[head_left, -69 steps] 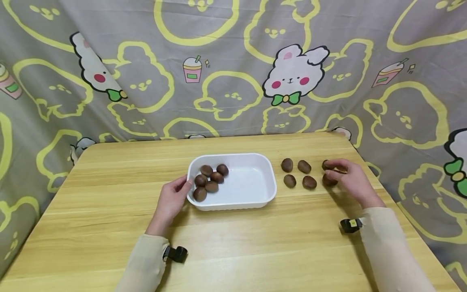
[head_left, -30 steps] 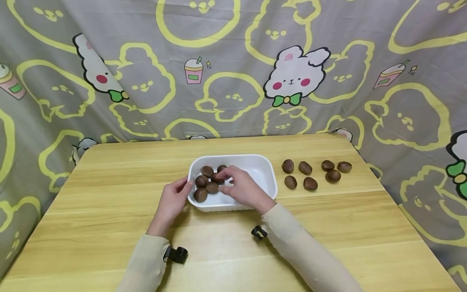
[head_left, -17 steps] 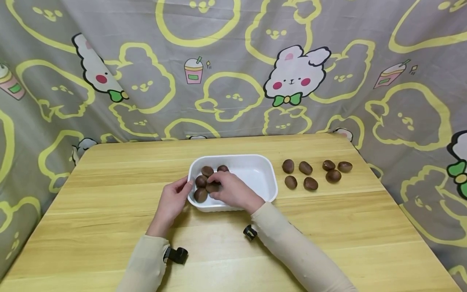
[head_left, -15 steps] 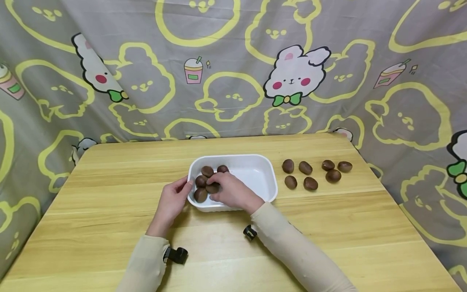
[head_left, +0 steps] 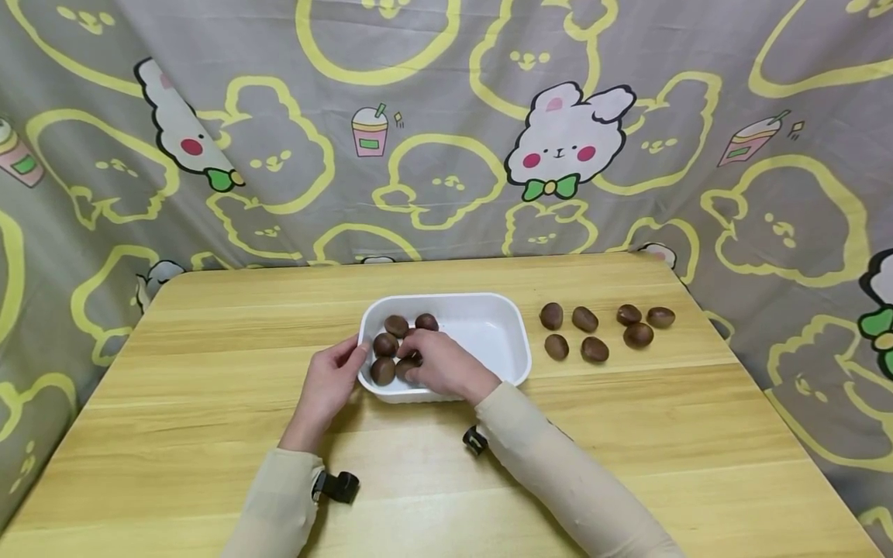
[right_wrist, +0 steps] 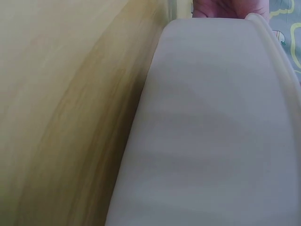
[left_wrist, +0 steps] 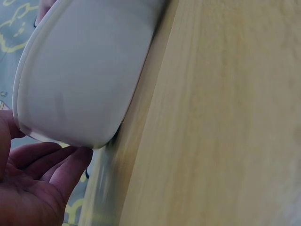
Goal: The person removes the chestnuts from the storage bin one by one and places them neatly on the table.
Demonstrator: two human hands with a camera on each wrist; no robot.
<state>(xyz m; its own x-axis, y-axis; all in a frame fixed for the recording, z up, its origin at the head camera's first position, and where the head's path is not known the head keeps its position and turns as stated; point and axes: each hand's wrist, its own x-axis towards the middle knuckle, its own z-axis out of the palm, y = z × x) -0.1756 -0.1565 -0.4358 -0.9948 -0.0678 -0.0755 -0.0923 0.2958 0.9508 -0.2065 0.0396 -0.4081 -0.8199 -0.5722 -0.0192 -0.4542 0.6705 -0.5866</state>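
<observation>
A white tray [head_left: 481, 389] stands on the table, with several brown chestnuts [head_left: 384, 345] gathered at its left end. My left hand [head_left: 331, 384] grips that end, thumb at the rim. In the left wrist view, the fingertips [left_wrist: 82, 157] of this hand bear on the tray's outer wall from outside. Reaching down into the tray, my right hand [head_left: 446, 364] pinches a chestnut [head_left: 405, 369] between thumb and fingers. The hand partly covers this chestnut and another one behind it. In the right wrist view the tray's side wall [right_wrist: 207, 122] hides the right fingers.
Right of the tray, several more chestnuts [head_left: 594, 349] lie on the wooden table [head_left: 418, 496] in loose rows. A patterned grey curtain [head_left: 446, 101] hangs behind the table and along both sides.
My right hand has left a chestnut in the group on the right and come left into the tray. It now pinches another chestnut, which has shifted slightly nearer. My left hand stays put.
</observation>
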